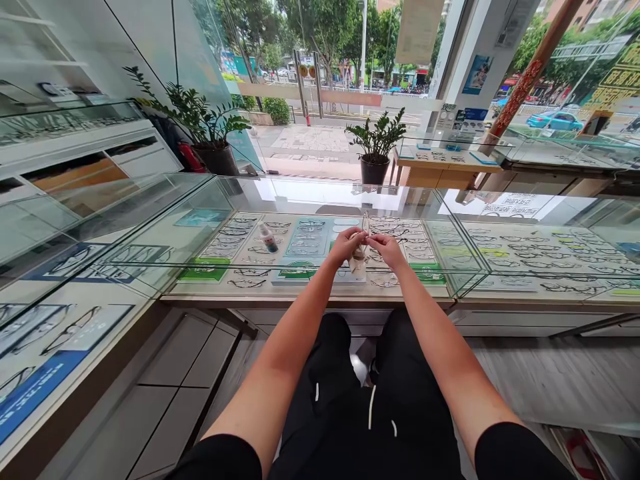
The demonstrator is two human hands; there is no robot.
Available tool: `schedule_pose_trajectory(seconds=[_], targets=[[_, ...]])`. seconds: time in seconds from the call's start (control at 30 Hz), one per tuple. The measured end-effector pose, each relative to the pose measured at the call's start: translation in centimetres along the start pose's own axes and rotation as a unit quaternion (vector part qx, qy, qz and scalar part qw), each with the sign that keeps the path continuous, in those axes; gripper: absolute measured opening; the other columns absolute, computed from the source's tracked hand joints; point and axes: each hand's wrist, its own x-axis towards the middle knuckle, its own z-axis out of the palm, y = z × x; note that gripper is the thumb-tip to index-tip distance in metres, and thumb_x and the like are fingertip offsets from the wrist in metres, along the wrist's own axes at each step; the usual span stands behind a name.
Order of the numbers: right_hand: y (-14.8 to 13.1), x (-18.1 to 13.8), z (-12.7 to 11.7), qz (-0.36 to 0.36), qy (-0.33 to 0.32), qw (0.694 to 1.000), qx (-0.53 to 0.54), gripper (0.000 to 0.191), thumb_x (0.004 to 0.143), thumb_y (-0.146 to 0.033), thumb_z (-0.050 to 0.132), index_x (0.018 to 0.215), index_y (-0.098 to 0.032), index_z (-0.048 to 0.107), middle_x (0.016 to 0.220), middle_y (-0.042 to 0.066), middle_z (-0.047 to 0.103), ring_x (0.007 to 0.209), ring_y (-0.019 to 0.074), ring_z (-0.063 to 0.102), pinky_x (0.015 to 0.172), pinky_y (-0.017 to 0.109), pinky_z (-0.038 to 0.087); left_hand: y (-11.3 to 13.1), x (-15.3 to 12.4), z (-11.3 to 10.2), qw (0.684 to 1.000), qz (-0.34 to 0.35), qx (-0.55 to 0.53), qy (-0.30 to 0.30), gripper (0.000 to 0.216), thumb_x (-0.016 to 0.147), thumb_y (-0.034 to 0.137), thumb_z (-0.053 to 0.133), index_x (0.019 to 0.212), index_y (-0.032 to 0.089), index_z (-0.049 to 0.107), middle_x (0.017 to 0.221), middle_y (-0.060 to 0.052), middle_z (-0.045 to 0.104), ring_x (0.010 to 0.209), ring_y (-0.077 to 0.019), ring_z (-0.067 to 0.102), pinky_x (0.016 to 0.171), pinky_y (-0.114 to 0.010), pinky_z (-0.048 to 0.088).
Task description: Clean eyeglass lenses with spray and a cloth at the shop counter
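Both my hands meet above the glass counter. My left hand point(346, 245) is closed, with a pale beige cloth point(357, 263) hanging from beneath its fingers. My right hand point(389, 249) pinches a thin-framed pair of eyeglasses point(367, 221), part of which sticks up between the two hands. Fingers and cloth hide the rest of the frame. To the left of my hands, a small spray bottle point(268, 239) with a label stands on the counter.
Inside the glass display counter point(320, 291) lie rows of eyeglasses point(239, 227) and green cards point(204, 270). Another glass case point(80, 267) runs along my left side. Beyond stand two potted plants point(375, 170) point(217, 159) and a glass door facing the street.
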Motion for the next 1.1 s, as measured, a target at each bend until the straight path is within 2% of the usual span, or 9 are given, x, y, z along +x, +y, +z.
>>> schedule_pose_trajectory(seconds=[0.17, 0.23, 0.33, 0.5, 0.63, 0.73, 0.83, 0.93, 1.1], targets=[[-0.3, -0.5, 0.4, 0.007, 0.064, 0.997, -0.032, 0.049, 0.080, -0.067, 0.079, 0.091, -0.019, 0.081, 0.056, -0.005, 0.052, 0.051, 0.0114, 0.038, 0.050, 0.028, 0.030, -0.2, 0.1, -0.1, 1.000, -0.004, -0.017, 0.015, 0.051, 0.080, 0.067, 0.082, 0.092, 0.017, 0.073, 0.088, -0.007, 0.075, 0.077, -0.0202, 0.073, 0.071, -0.032, 0.055], [-0.3, -0.9, 0.6, 0.003, 0.120, 0.992, -0.047, 0.049, 0.086, -0.067, 0.072, 0.094, -0.019, 0.078, 0.055, -0.006, 0.049, 0.050, 0.0129, 0.039, 0.050, 0.029, 0.031, -0.3, 0.1, -0.2, 0.999, -0.003, -0.015, 0.028, 0.051, 0.083, 0.067, 0.079, 0.092, 0.018, 0.072, 0.089, -0.008, 0.075, 0.074, -0.0186, 0.071, 0.069, -0.031, 0.054], [-0.4, -1.6, 0.9, -0.007, 0.211, 0.974, -0.077, 0.045, 0.095, -0.064, 0.063, 0.099, -0.020, 0.073, 0.059, -0.002, 0.059, 0.054, 0.0168, 0.052, 0.056, 0.030, 0.040, -0.5, -0.1, -0.2, 1.000, -0.002, -0.001, 0.031, 0.049, 0.085, 0.066, 0.077, 0.088, 0.018, 0.072, 0.087, -0.007, 0.075, 0.071, -0.0178, 0.069, 0.067, -0.030, 0.053], [-0.7, -1.8, 1.3, -0.036, 0.308, 0.945, -0.102, 0.041, 0.099, -0.053, 0.055, 0.122, -0.020, 0.064, 0.101, 0.011, 0.079, 0.076, 0.0220, 0.069, 0.071, 0.034, 0.053, -0.5, -0.4, -0.2, 0.999, 0.000, 0.034, 0.008, 0.044, 0.086, 0.062, 0.077, 0.087, 0.018, 0.073, 0.084, -0.007, 0.076, 0.071, -0.0189, 0.071, 0.069, -0.032, 0.055], [-0.8, -1.9, 1.7, -0.074, 0.352, 0.926, -0.112, 0.045, 0.098, -0.050, 0.058, 0.134, -0.025, 0.049, 0.146, 0.019, 0.065, 0.098, 0.0226, 0.072, 0.080, 0.037, 0.057, -0.5, -0.5, -0.3, 0.998, 0.001, 0.057, -0.021, 0.044, 0.088, 0.062, 0.077, 0.083, 0.018, 0.075, 0.081, -0.007, 0.076, 0.070, -0.0202, 0.072, 0.070, -0.033, 0.056], [-0.8, -2.3, 1.9, -0.096, 0.324, 0.929, -0.149, 0.038, 0.099, -0.055, 0.059, 0.122, -0.025, 0.053, 0.136, 0.015, 0.066, 0.095, 0.0217, 0.069, 0.077, 0.036, 0.055, -0.5, -0.5, -0.3, 0.998, 0.004, 0.057, -0.031, 0.045, 0.089, 0.064, 0.075, 0.086, 0.019, 0.075, 0.084, -0.008, 0.077, 0.073, -0.0211, 0.073, 0.073, -0.034, 0.059], [-0.9, -2.5, 1.8, -0.086, 0.223, 0.953, -0.186, 0.033, 0.095, -0.057, 0.066, 0.099, -0.025, 0.061, 0.107, 0.007, 0.071, 0.083, 0.0199, 0.063, 0.081, 0.036, 0.054, -0.3, -0.6, -0.4, 0.998, 0.010, 0.054, -0.039, 0.045, 0.089, 0.065, 0.075, 0.088, 0.020, 0.076, 0.087, -0.007, 0.078, 0.077, -0.0216, 0.075, 0.076, -0.034, 0.060], [-1.1, -2.2, 1.6, -0.064, 0.127, 0.970, -0.196, 0.032, 0.095, -0.056, 0.066, 0.089, -0.024, 0.068, 0.096, 0.004, 0.073, 0.079, 0.0196, 0.062, 0.079, 0.035, 0.053, 0.1, -0.9, -0.4, 0.997, 0.014, 0.062, -0.052, 0.044, 0.089, 0.063, 0.076, 0.086, 0.020, 0.077, 0.086, -0.006, 0.077, 0.080, -0.0221, 0.076, 0.076, -0.032, 0.058], [-0.5, -1.7, 1.5, -0.039, 0.126, 0.972, -0.192, 0.028, 0.090, -0.050, 0.066, 0.090, -0.023, 0.073, 0.092, 0.004, 0.074, 0.075, 0.0204, 0.062, 0.075, 0.035, 0.053, 0.2, -1.2, -0.3, 0.996, 0.013, 0.077, -0.038, 0.042, 0.087, 0.061, 0.079, 0.085, 0.019, 0.079, 0.080, -0.006, 0.077, 0.080, -0.0228, 0.076, 0.075, -0.031, 0.056]])
